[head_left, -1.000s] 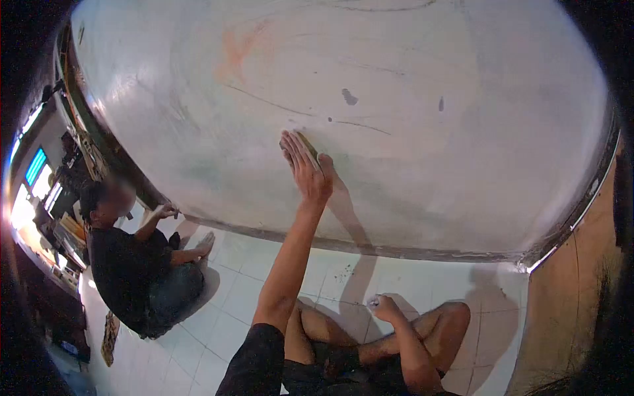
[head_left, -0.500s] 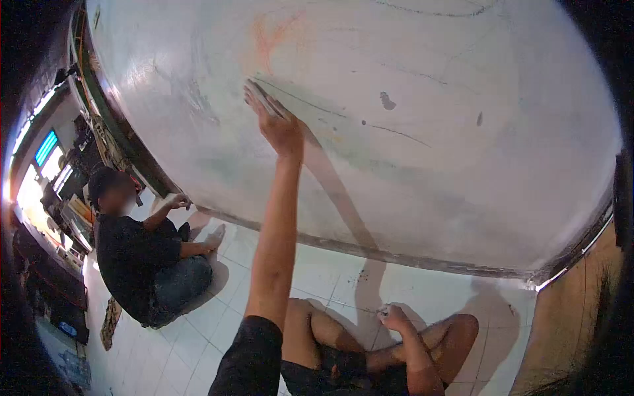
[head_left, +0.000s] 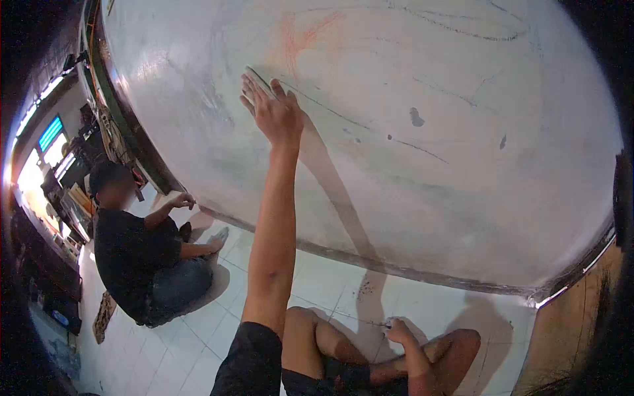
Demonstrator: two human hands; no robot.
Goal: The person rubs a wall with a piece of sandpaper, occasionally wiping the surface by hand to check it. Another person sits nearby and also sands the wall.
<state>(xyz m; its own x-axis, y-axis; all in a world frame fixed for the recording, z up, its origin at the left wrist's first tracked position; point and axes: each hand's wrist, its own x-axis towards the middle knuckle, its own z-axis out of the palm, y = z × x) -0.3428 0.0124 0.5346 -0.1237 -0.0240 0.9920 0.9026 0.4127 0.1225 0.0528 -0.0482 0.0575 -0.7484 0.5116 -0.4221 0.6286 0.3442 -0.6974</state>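
The left hand [head_left: 279, 120] is holding a thin, flat pad [head_left: 258, 76] against the big pale wall [head_left: 462, 214], near a long dark line [head_left: 330, 109]. It seems to be pressing the pad there, and sliding it would call for a flat, steady palm. The fingers are hiding most of the pad. The right hand [head_left: 398, 331] is curling low by the legs [head_left: 330, 343], too small to tell if it is gripping anything.
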